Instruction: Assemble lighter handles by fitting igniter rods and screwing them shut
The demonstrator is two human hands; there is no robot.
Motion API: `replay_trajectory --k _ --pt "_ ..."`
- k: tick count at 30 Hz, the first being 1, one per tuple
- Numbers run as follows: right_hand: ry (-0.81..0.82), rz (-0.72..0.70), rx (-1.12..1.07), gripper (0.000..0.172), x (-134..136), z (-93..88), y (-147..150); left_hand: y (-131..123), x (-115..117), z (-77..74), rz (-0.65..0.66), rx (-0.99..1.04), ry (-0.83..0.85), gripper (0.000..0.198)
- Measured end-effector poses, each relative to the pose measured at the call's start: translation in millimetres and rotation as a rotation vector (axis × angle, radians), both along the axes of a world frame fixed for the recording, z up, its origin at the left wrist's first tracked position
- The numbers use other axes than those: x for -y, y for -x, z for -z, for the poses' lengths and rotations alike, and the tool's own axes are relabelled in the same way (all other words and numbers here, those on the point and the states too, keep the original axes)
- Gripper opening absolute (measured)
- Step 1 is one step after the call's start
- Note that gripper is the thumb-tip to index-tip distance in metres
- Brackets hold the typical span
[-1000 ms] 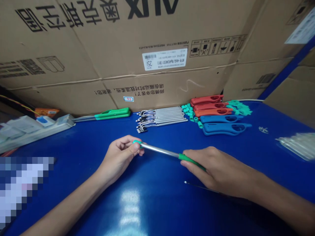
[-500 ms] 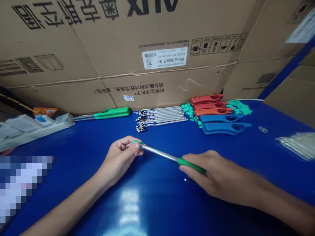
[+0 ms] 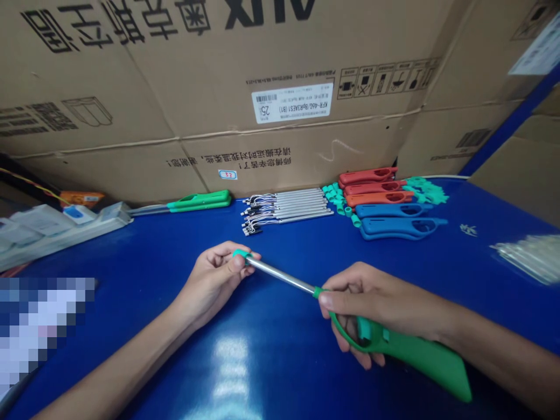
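A long-nosed lighter with a green handle (image 3: 420, 356) and a silver metal tube (image 3: 282, 275) spans between my two hands. My right hand (image 3: 371, 297) is closed around the neck of the handle, and the trigger loop shows below the fingers. At the tube's far end, my left hand (image 3: 219, 274) pinches a small teal cap (image 3: 240, 255) between thumb and fingers. That cap is at the tube tip; how far it sits over it I cannot tell. Behind my hands lies a row of silver tubes with wires (image 3: 301, 205), beside loose teal caps (image 3: 336, 198).
Red lighter handles (image 3: 371, 186) and blue ones (image 3: 398, 227) lie at the back right near teal pieces (image 3: 424, 189). Green lighters (image 3: 201, 200) and a power strip (image 3: 87, 230) are at left. Clear-looking rods (image 3: 531, 256) lie at far right. A cardboard box (image 3: 196, 87) stands behind.
My right hand has turned the lighter, so its green handle and trigger loop now show below the hand. The left hand's teal cap has shifted slightly and is more visible.
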State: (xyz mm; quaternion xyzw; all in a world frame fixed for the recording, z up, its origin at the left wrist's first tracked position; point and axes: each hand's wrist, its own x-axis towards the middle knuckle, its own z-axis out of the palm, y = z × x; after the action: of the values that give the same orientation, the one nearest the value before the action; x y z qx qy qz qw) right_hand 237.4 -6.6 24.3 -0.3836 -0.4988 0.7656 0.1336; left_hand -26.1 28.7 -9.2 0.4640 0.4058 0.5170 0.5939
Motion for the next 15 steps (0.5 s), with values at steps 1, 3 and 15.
replay_trajectory --k 1,3,15 --pt "-0.023 0.002 0.014 0.038 0.5 0.2 0.7 -0.2 0.3 -0.6 0.001 -0.003 0.002 0.037" --pt "-0.108 0.003 0.069 0.036 2.0 -0.6 2.5 -0.6 1.1 -1.7 0.005 -0.011 0.007 0.036" --pt "-0.695 -0.016 0.592 0.041 16.4 -1.9 -6.4 -5.1 2.9 -2.3 0.013 -0.074 0.066 0.042"
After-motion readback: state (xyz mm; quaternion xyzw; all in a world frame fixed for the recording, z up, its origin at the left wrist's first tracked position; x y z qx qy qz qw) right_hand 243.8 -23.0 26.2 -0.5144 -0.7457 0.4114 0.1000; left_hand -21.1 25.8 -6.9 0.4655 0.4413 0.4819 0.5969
